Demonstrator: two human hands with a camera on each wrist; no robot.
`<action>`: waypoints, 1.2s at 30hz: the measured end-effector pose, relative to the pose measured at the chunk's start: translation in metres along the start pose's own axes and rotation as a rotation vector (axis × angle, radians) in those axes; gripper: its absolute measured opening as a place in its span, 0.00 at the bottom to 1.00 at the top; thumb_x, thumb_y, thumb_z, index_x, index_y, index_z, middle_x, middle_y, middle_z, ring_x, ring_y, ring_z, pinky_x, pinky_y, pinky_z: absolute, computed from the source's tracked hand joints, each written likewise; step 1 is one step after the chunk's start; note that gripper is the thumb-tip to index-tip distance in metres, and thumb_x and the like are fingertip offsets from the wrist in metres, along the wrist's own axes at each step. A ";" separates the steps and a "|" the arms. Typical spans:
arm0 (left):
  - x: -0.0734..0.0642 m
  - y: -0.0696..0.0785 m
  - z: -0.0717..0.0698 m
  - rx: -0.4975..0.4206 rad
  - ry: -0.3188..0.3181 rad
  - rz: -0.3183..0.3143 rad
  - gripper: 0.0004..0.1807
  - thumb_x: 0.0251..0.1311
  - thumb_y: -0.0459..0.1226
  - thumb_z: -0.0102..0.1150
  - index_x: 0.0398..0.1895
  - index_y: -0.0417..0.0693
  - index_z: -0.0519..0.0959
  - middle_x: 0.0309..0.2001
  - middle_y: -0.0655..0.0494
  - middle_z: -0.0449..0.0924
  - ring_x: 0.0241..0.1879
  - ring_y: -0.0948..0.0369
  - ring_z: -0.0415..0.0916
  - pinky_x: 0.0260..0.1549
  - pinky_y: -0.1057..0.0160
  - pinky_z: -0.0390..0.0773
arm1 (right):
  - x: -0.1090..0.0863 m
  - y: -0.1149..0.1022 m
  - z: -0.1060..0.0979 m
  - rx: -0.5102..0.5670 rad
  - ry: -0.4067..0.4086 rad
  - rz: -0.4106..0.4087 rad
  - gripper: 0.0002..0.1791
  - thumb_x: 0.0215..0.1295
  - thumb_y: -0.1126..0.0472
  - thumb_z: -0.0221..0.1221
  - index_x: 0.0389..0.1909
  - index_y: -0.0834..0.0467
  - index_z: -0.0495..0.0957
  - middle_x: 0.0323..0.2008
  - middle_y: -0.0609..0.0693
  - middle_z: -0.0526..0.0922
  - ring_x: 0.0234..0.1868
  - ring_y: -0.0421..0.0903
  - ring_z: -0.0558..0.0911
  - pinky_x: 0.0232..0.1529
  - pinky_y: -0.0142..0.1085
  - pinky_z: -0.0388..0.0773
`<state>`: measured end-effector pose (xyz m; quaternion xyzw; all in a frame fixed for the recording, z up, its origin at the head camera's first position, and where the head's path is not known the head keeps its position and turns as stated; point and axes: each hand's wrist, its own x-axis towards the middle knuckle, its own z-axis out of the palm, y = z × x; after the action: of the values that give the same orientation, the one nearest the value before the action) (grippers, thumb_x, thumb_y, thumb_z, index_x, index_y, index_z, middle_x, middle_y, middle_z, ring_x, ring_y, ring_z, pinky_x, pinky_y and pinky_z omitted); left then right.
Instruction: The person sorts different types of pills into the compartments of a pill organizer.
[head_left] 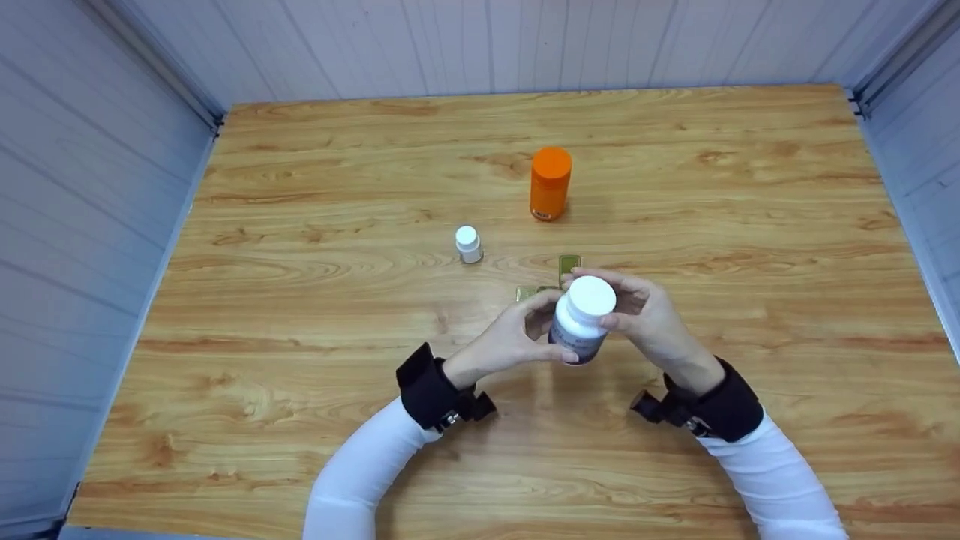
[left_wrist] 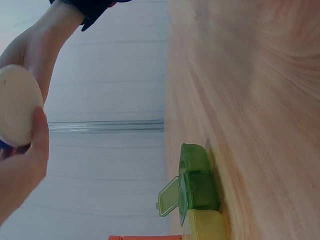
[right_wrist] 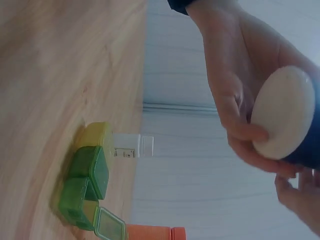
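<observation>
Both hands hold a white pill bottle [head_left: 581, 330] with a white cap and a dark label, raised above the table and tilted. My left hand [head_left: 517, 337] grips its body from the left, thumb across the front. On the other side my right hand [head_left: 654, 319] holds it near the cap, thumb at the neck and fingers behind. Both wrist views show the bottle's pale round base [right_wrist: 285, 112] from below. Behind the hands sits a small green and yellow pill organizer [right_wrist: 75, 200], partly hidden in the head view; one green lid [left_wrist: 169, 196] stands open.
A small white bottle [head_left: 469, 246] with a white cap stands upright left of the organizer. Farther back is a taller orange bottle [head_left: 550, 187], also upright. Pale panel walls [head_left: 450, 45] border the wooden table [head_left: 300, 187] at the back and sides.
</observation>
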<state>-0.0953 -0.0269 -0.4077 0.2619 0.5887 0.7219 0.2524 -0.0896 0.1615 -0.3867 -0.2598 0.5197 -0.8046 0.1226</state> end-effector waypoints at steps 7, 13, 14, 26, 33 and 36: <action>0.000 0.000 -0.001 -0.104 -0.121 -0.032 0.38 0.45 0.24 0.61 0.60 0.27 0.55 0.58 0.40 0.60 0.55 0.58 0.63 0.58 0.60 0.60 | 0.000 0.000 -0.006 0.079 -0.090 0.041 0.25 0.52 0.59 0.62 0.50 0.61 0.68 0.50 0.57 0.75 0.52 0.48 0.73 0.52 0.36 0.69; -0.002 0.000 -0.005 -0.125 -0.206 -0.087 0.36 0.44 0.21 0.55 0.60 0.25 0.54 0.59 0.35 0.59 0.57 0.58 0.61 0.59 0.60 0.59 | 0.002 0.001 -0.007 0.181 -0.193 0.027 0.22 0.52 0.58 0.61 0.48 0.59 0.69 0.49 0.55 0.76 0.58 0.50 0.68 0.56 0.39 0.65; -0.002 0.000 -0.005 -0.129 -0.228 -0.095 0.36 0.43 0.20 0.55 0.60 0.25 0.54 0.59 0.34 0.59 0.57 0.57 0.61 0.59 0.60 0.59 | 0.002 0.001 -0.007 0.201 -0.215 0.024 0.22 0.52 0.57 0.61 0.48 0.59 0.70 0.49 0.55 0.76 0.58 0.50 0.67 0.57 0.40 0.64; -0.011 -0.004 -0.005 0.038 -0.107 -0.042 0.35 0.40 0.22 0.63 0.56 0.30 0.61 0.54 0.42 0.65 0.55 0.59 0.64 0.57 0.61 0.61 | 0.006 -0.018 -0.052 -0.283 0.246 0.082 0.24 0.48 0.66 0.64 0.48 0.68 0.72 0.43 0.59 0.76 0.42 0.48 0.77 0.45 0.31 0.74; -0.016 -0.008 -0.004 0.180 0.063 -0.045 0.36 0.37 0.27 0.68 0.55 0.35 0.64 0.53 0.46 0.67 0.52 0.58 0.67 0.54 0.59 0.65 | 0.023 -0.025 -0.096 -1.321 0.099 0.424 0.25 0.50 0.66 0.62 0.48 0.74 0.69 0.38 0.66 0.68 0.38 0.59 0.73 0.41 0.48 0.71; -0.017 -0.009 -0.003 0.213 0.093 -0.053 0.36 0.38 0.27 0.68 0.55 0.35 0.63 0.53 0.45 0.67 0.50 0.57 0.68 0.54 0.59 0.66 | 0.023 -0.013 -0.122 -1.387 0.061 0.529 0.25 0.49 0.66 0.61 0.46 0.78 0.67 0.39 0.70 0.69 0.38 0.62 0.71 0.40 0.52 0.69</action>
<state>-0.0846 -0.0389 -0.4185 0.2375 0.6798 0.6598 0.2146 -0.1739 0.2509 -0.4076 -0.1210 0.9568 -0.2423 0.1057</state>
